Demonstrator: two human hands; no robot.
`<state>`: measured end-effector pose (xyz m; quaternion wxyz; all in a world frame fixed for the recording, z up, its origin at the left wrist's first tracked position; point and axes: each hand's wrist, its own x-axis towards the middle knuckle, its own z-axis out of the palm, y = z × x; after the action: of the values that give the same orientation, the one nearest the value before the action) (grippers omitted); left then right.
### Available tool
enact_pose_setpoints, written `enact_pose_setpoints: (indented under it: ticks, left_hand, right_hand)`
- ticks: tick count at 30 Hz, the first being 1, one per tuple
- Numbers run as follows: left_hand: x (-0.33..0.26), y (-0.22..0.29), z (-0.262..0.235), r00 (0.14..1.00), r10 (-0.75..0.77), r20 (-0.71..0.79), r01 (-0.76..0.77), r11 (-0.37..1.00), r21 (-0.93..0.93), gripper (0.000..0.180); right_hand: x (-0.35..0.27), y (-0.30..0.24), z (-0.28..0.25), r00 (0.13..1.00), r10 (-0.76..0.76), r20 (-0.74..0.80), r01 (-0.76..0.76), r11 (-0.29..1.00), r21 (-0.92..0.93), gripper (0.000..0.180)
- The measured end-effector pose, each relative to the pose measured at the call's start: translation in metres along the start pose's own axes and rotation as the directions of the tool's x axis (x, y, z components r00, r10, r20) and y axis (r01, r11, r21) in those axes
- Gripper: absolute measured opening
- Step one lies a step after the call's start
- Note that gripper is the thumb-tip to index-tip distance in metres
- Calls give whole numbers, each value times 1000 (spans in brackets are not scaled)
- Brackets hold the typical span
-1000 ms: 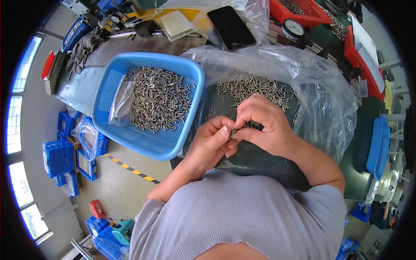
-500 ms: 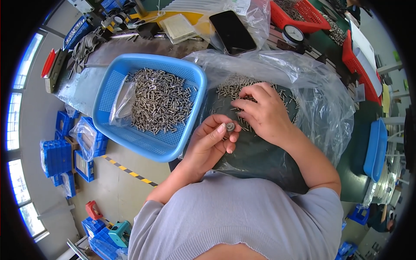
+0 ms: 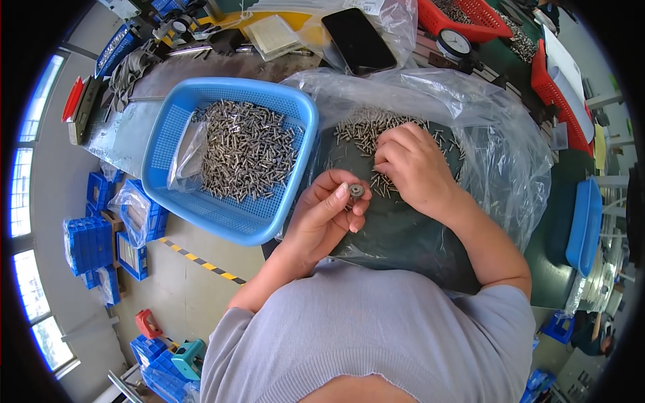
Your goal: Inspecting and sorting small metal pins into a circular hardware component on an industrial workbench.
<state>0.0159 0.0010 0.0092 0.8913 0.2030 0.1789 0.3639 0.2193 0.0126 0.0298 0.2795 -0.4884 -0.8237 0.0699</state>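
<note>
Between the thumb and fingers of my left hand (image 3: 321, 213) is a small round grey metal piece (image 3: 357, 191) with a hole at its centre. My right hand (image 3: 421, 171) hovers over or touches a heap of small metal pins (image 3: 363, 133) on the dark green table. Its fingertips are drawn together, pointing left and down, and what they hold, if anything, is hidden. To the left of both hands, a blue perforated basket (image 3: 306, 144) contains a large pile of similar pins (image 3: 247, 151) and a crumpled clear bag (image 3: 188, 158).
Clear plastic sheeting (image 3: 500, 144) surrounds the loose heap. Beyond it lie a black phone (image 3: 359, 41) and a round dial gauge (image 3: 455, 43). Red baskets (image 3: 470, 30) stand at the far right, a blue tray (image 3: 583, 228) at the right edge. Blue crates (image 3: 87, 243) are stacked on the floor.
The fingers of my right hand have drawn closer together over the pins, and that hand has shifted slightly. My left hand keeps hold of the round metal piece. The whole view has shifted slightly.
</note>
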Motion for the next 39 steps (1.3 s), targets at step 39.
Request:
enact_pose_setpoints:
  ticks: [39]
  left_hand:
    - [-2, 1, 1, 999, -47, -16, 47, 999, 5, 19]
  right_hand:
    - [0, -24, -12, 996, 66, 67, -94, 744, 662, 13]
